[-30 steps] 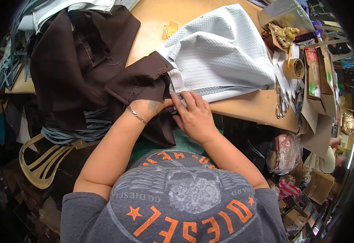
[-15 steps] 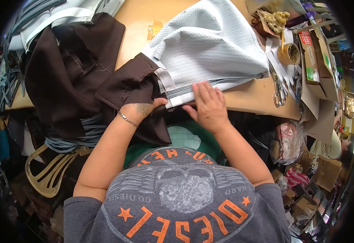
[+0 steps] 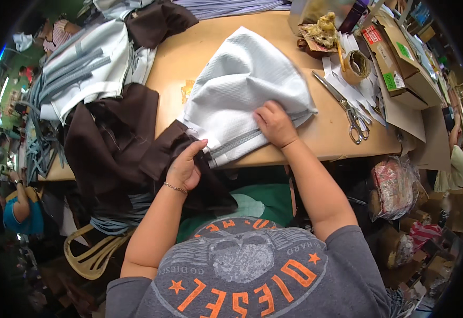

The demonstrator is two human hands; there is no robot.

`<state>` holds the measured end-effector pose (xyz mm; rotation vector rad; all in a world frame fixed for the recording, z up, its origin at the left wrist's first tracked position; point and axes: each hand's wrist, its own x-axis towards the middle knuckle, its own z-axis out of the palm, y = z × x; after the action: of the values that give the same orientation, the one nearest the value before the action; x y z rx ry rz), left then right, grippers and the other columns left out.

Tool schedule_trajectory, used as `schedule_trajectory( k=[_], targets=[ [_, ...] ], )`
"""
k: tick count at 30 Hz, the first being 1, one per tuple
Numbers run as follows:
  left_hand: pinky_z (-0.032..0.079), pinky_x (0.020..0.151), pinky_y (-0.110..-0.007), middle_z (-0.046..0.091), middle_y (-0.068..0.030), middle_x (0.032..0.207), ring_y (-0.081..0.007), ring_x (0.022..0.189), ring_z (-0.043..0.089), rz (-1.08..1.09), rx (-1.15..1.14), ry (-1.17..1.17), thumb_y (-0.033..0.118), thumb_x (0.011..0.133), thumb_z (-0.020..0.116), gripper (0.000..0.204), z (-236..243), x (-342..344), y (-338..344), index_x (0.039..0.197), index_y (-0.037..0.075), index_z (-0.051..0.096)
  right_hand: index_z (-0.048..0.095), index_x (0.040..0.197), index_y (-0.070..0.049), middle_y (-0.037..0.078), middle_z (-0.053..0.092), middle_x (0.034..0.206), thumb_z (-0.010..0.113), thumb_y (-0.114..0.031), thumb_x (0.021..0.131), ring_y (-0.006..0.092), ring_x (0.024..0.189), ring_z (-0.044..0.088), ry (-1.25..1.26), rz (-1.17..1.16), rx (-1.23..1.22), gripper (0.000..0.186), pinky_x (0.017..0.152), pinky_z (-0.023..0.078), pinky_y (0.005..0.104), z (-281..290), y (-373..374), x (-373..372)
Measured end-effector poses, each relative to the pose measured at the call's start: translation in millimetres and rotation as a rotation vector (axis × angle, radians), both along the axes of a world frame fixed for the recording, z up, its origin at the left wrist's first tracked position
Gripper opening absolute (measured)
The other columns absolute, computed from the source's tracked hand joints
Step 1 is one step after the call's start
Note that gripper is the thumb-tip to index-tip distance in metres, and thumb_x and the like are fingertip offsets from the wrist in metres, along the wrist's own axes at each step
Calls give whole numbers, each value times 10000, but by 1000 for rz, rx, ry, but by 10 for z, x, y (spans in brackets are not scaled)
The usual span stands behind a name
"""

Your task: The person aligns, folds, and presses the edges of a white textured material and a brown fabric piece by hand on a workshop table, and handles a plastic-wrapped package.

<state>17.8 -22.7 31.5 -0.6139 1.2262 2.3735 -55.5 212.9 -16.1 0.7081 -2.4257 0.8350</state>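
A white quilted fabric piece (image 3: pixel 242 79) lies on the table before me, with a grey strip (image 3: pixel 242 143) along its near edge. My right hand (image 3: pixel 276 124) rests on it near that edge, fingers curled in and pinching the white cloth. Dark brown fabric (image 3: pixel 160 153) meets the white piece at its left corner. My left hand (image 3: pixel 185 168) is at that join, thumb raised along the brown cloth and fingers bent round it, partly hidden. More brown fabric (image 3: pixel 109 143) hangs over the table's front edge to the left.
Large scissors (image 3: pixel 348 108) lie right of the white piece, beside paper scraps and a tape roll (image 3: pixel 356 66). Cardboard boxes (image 3: pixel 401 58) stand at the right edge. White fabric with grey strips (image 3: pixel 91 63) is heaped at left. A plastic-wrapped bundle (image 3: pixel 393 185) sits below the table.
My right hand has gone from lying flat on the strip to curled fingers further up on the white cloth. My left thumb has lifted off the corner. The view has shifted, showing more table.
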Motion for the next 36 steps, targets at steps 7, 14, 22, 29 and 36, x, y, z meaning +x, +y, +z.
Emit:
schedule_trajectory(
  k=[7, 14, 22, 29, 36],
  targets=[
    [317, 990, -440, 497, -91, 1205, -270, 1132, 448, 148, 271, 70, 302, 836, 558, 436, -37, 171, 175, 1185, 61, 452, 541, 753, -69, 104, 524, 797, 570, -144, 770, 307, 764, 536, -131, -34, -172, 82, 677, 448, 387, -54, -22, -22],
    [290, 1007, -440, 477, -85, 1233, -262, 1164, 418, 242, 293, 102, 348, 811, 578, 497, -84, 412, 132, 1197, 60, 451, 529, 730, -76, 98, 544, 789, 556, -178, 773, 306, 743, 553, -198, -44, -211, 114, 652, 453, 404, -56, -8, -34],
    [300, 998, -355, 498, -77, 1204, -225, 1143, 441, 2, -197, 27, 241, 787, 639, 514, -2, 568, 88, 1219, 48, 437, 542, 753, -49, 111, 536, 778, 580, -132, 770, 315, 733, 547, -212, -15, -243, 93, 644, 447, 388, -43, 20, -35],
    [398, 850, -344, 578, -138, 1010, -217, 927, 528, -207, -1637, 1113, 107, 715, 687, 395, 336, 125, 431, 1039, -53, 527, 518, 689, -72, 110, 550, 771, 569, -165, 748, 319, 707, 564, -165, -57, -284, 122, 627, 461, 417, -72, 11, -53],
    [392, 882, -285, 578, -85, 1053, -190, 972, 536, 300, -832, 348, 94, 772, 648, 345, -11, 409, 460, 1086, -4, 544, 516, 699, -64, 112, 558, 760, 563, -162, 748, 308, 697, 571, -171, -33, -297, 119, 615, 469, 410, -68, 7, -44]
  ],
)
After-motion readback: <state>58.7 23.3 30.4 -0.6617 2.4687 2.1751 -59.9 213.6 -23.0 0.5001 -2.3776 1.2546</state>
